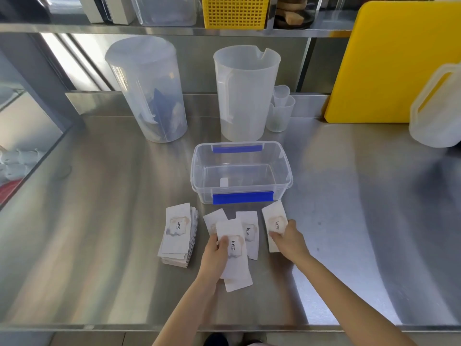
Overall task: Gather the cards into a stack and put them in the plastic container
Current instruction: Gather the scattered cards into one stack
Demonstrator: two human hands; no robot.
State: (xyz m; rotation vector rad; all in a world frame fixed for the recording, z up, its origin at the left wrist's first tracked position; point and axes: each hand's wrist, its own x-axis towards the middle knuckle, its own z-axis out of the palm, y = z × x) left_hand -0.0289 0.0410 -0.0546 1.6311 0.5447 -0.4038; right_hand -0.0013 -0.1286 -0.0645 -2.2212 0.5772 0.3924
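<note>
Gathering loose cards beside the container

My left hand (217, 253) pinched a few thin, slippery cards (233, 255); my right hand (287, 238) pressed flat on another card (274, 222), the empty plastic container (240, 196) just beyond both.

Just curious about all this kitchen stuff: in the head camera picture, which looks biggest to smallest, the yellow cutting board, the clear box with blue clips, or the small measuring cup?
1. Yellow cutting board, partly cut off by the frame
2. Clear box
3. Small measuring cup
</note>
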